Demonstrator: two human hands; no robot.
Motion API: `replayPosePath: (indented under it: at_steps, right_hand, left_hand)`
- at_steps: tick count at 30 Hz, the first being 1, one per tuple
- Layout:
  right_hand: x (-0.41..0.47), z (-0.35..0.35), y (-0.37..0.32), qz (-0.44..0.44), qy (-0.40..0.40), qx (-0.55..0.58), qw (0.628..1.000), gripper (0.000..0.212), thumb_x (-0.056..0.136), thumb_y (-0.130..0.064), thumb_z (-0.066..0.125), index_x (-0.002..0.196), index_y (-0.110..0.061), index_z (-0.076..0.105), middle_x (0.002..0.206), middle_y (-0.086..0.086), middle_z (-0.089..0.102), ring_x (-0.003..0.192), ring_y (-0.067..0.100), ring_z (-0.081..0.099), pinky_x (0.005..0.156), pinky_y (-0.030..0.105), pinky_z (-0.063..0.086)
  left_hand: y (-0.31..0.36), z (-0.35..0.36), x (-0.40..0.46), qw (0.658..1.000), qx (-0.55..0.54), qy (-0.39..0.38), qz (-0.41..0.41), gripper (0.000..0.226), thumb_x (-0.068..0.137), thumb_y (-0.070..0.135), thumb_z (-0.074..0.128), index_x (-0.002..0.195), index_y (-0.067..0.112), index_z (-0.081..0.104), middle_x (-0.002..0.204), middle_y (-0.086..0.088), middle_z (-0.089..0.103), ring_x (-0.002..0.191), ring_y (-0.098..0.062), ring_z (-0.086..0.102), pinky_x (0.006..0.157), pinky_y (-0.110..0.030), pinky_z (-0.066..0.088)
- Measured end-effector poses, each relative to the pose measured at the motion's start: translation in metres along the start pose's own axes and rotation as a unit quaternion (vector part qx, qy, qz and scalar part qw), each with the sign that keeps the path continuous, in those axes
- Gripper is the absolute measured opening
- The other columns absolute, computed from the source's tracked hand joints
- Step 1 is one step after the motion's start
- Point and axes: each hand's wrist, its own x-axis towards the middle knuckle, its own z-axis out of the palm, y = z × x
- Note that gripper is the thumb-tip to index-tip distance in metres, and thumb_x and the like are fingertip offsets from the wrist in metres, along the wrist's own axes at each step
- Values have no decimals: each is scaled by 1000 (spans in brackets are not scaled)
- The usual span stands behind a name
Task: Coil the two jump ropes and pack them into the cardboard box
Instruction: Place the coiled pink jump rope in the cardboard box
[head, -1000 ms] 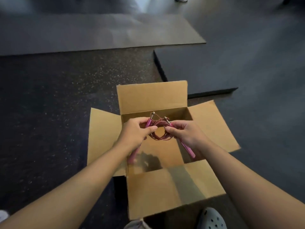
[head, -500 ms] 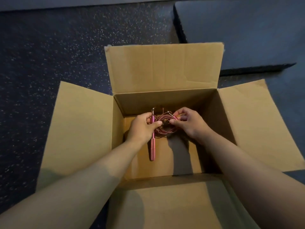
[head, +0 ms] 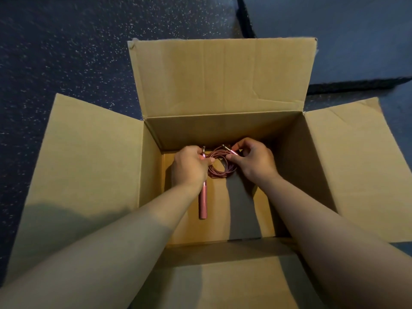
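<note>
Grip: left hand (head: pixel 189 168) and right hand (head: pixel 254 160) both pinch pink jump rope (head: pixel 219 169) coil, arms reaching deep into cardboard box (head: pixel 223 130).

L hand (head: pixel 189 168), R hand (head: pixel 254 160): both pinching.

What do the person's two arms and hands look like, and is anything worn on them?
Both forearms are bare as far as the picture shows: no sleeve is visible. The left hand and the right hand wear no gloves. No watch, bracelet or ring can be seen on either wrist or on the fingers that show. Nails are too small to judge.
</note>
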Motion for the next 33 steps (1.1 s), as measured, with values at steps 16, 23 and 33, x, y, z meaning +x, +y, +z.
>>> replayPosePath:
  at_steps: [16,23,33]
  right_hand:
    - [5,-6,-1,4,-40,5,999,23,79,-32,87,87,-16,72,72,-4,65,68,7,61,54,19,44]
    - [3,-17,6,2,-99,54,994,21,84,-24,83,102,-18,74,86,13,74,82,31,73,78,50,62]
    - [-9,-22,3,-11,-113,64,991,38,87,-29,80,121,-18,68,84,11,69,70,15,64,56,30,50]
  left_hand:
    - [-9,5,6,994,-92,13,-55,31,77,33,88,78,20,61,76,-3,73,63,-16,71,65,-41,65]
    - [-6,-1,4,992,-113,-25,-41,22,81,33,85,78,22,66,75,3,70,64,-13,67,72,-46,64]
    - [-7,-8,-1,993,-108,-41,-24,24,81,40,83,83,22,69,81,2,73,76,-17,72,74,-46,64]
